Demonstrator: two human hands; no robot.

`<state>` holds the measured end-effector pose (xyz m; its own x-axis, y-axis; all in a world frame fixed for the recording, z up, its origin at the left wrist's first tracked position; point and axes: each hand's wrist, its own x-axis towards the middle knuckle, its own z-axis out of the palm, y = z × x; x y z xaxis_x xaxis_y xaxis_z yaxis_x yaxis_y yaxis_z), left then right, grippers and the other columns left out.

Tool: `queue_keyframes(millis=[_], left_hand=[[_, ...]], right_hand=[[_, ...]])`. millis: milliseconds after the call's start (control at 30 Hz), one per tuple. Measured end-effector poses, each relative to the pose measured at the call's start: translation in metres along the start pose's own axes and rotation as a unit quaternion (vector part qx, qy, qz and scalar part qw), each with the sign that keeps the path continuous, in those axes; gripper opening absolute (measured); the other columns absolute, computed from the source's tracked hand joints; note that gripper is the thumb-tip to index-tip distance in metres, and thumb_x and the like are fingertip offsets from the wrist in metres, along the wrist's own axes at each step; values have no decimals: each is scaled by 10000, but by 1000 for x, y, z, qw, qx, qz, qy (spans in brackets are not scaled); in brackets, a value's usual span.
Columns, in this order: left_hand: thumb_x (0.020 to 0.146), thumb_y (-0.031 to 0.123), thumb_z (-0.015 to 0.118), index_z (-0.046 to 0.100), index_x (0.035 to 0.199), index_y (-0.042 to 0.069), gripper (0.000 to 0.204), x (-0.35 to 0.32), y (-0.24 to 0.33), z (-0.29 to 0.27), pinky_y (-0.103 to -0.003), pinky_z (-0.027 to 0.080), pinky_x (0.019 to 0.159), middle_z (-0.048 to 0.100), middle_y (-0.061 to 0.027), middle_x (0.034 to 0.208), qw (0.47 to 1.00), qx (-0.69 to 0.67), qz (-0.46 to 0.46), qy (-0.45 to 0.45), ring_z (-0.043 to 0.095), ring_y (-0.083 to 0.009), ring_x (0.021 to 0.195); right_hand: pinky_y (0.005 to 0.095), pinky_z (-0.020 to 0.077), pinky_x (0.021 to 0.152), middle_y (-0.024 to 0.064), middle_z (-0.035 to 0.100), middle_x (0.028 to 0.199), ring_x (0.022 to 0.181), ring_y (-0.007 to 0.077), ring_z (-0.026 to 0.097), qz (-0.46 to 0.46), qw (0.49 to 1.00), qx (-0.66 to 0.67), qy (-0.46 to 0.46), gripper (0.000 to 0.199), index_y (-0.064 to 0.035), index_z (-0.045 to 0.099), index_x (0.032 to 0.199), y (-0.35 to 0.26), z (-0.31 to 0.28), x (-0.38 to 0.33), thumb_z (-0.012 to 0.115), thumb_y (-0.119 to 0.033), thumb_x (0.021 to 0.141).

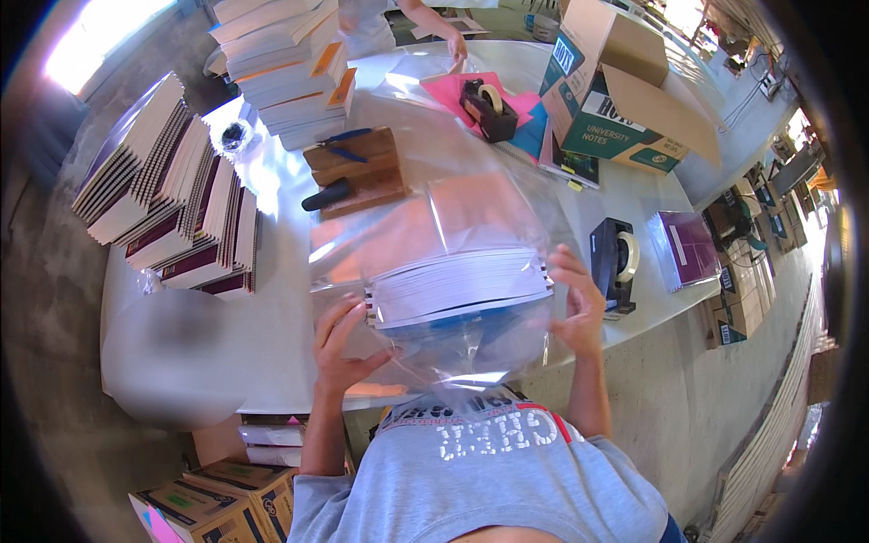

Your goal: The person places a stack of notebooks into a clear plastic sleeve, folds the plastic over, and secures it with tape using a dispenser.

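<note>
A stack of spiral notebooks sits inside a clear plastic bag, held up at the near edge of the white table. My left hand grips the bag and the stack's left end. My right hand holds the right end, fingers spread on the plastic. The bag's loose end hangs down toward my grey shirt.
Piles of notebooks lie at the left, taller book stacks at the back. A wooden block with pens, two black tape dispensers, a purple notebook and an open cardboard box stand around. Another person's hand reaches in at the far side.
</note>
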<state>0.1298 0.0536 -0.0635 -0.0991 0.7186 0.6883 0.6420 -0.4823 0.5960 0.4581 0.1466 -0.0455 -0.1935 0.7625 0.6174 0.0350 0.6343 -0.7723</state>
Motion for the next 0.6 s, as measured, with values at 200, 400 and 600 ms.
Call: queue_keyframes(millis=[200, 400, 600], left_hand=[[505, 225, 839, 620, 1156, 145, 691, 47, 10, -9, -361, 400, 896, 583, -29, 1209, 978, 82, 117, -155, 553, -206, 1103], [513, 294, 834, 423, 1366, 238, 949, 104, 44, 3, -475, 274, 992, 458, 58, 1376, 876, 111, 193, -427, 438, -111, 1243], [484, 425, 821, 270, 1441, 262, 1117, 124, 54, 10, -614, 101, 1041, 304, 56, 1480, 815, 117, 197, -533, 302, -124, 1352]], right_hand=[[423, 352, 1011, 63, 576, 1230, 1187, 289, 482, -90, 913, -249, -311, 598, -163, 674, 1085, -34, 3, 44, 814, -156, 503], [417, 323, 1001, -15, 516, 1317, 1221, 230, 452, -62, 887, -236, -391, 670, -279, 630, 1175, -44, 5, 64, 796, -149, 539], [410, 325, 1028, 64, 482, 1348, 1242, 240, 439, -58, 880, -105, -460, 675, -211, 574, 1245, -55, -13, 81, 791, -200, 606]])
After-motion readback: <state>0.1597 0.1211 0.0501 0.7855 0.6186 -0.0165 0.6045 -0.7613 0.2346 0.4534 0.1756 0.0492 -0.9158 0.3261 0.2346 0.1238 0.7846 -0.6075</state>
